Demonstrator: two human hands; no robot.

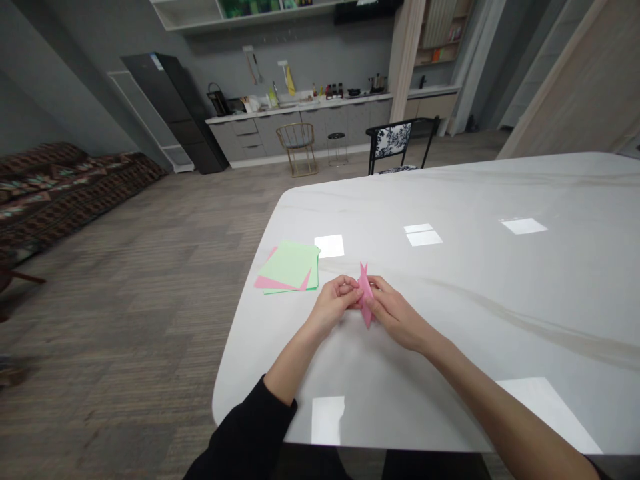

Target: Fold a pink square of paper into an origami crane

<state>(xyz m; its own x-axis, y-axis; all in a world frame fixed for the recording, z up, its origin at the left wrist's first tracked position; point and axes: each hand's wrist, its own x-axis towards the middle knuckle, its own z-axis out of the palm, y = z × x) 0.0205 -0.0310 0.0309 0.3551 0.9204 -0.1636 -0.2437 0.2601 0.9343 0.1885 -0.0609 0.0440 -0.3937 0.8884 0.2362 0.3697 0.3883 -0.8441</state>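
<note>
A piece of folded pink paper (367, 300) stands upright between my two hands, narrow and pointed, with a split tip at its far end. My left hand (334, 301) pinches it from the left side with curled fingers. From the right, my right hand (395, 310) grips the same paper, thumb on the near face and fingers partly hidden behind it. Left of my hands lies a loose stack of square sheets, a light green sheet (290, 262) on top and a pink sheet (265, 281) sticking out beneath.
The white marbled table (475, 280) extends far to the right, with bright light reflections on it. A black chair (400, 143) stands at its far edge. Farther back are a gold chair (297, 143), a stool (337, 138), a kitchen counter (350, 103) and a dark fridge (175, 110).
</note>
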